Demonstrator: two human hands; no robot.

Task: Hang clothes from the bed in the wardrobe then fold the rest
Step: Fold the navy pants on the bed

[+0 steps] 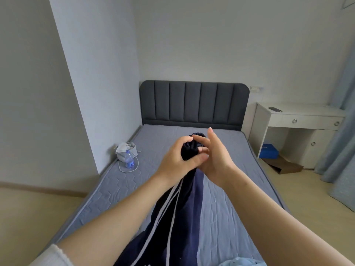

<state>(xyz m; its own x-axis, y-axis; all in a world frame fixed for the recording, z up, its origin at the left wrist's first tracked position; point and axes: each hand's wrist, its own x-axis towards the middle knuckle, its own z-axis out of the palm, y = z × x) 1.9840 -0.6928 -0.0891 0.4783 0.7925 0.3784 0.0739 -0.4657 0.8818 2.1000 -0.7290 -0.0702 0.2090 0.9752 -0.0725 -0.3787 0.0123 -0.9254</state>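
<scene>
Left hand point(177, 159) is gripping the bunched ribbed end of the navy striped trousers point(184, 208) at centre frame; right hand point(215, 162) is touching it, fingers loosely spread. Fabric is trailing down over the bed point(230, 217). Pulling that band out flat seems the thing to be doing next.

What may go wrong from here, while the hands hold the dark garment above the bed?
1. Only the left hand grips the bunched end of the dark garment; the right hand seems only to touch it, so it may slip down.
2. Its striped length trails on the bed; a wide swing might topple the water bottle near the mattress edge.
</scene>
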